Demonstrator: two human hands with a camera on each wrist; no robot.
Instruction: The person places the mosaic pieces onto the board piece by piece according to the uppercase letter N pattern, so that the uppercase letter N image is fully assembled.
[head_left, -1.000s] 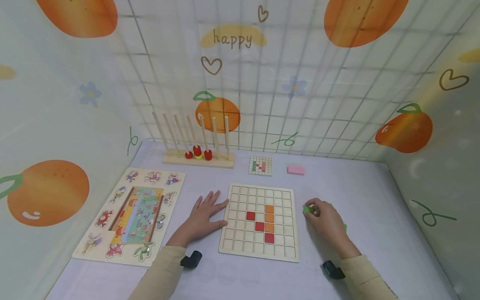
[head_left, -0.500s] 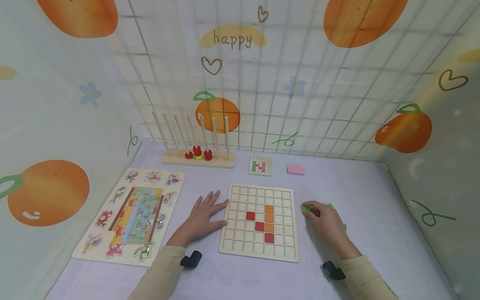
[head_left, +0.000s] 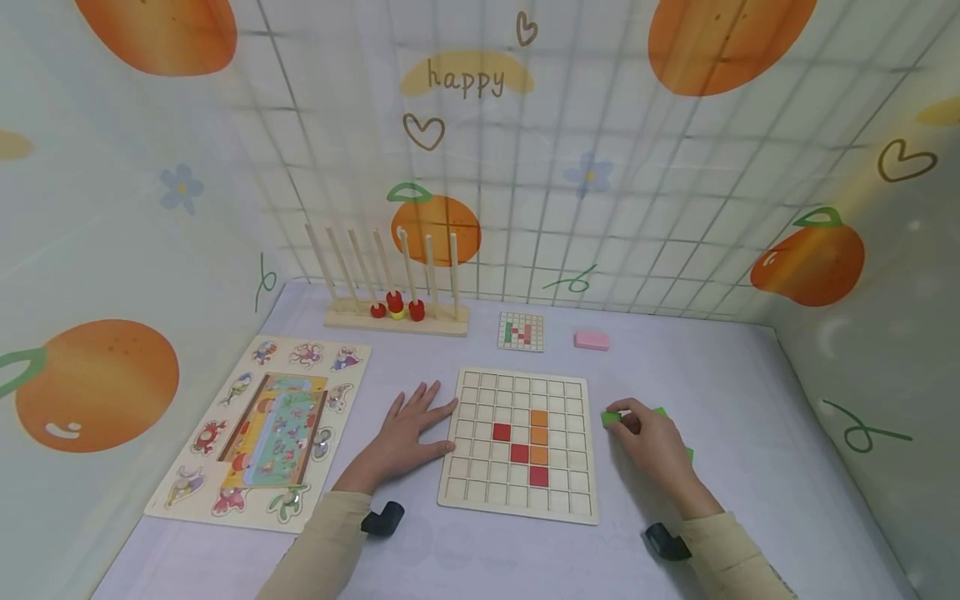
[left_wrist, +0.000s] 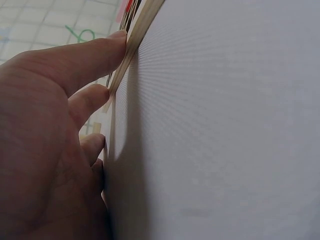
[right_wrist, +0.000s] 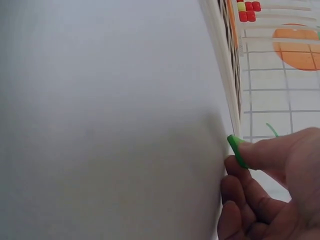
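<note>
A wooden grid board (head_left: 480,475) lies flat in the middle of the table, with several red and orange square tiles set in its cells. My left hand (head_left: 408,433) rests with spread fingers at the board's left edge; in the left wrist view the thumb (left_wrist: 100,57) touches the board's rim. To the right of the board, my right hand (head_left: 651,437) pinches a green square tile (right_wrist: 237,150) between thumb and fingers, just off the board's edge. More green tiles (head_left: 661,411) lie partly hidden behind this hand.
Behind the board are a small pattern card (head_left: 521,332) and a pink block (head_left: 592,340). A wooden peg rack (head_left: 397,323) with red and yellow beads stands at the back left. A sea-animal puzzle board (head_left: 348,351) lies on the left.
The right hand's green tile has shifted slightly left, toward the board, and turned a little between the fingers. My left hand and the board have stayed in place.
</note>
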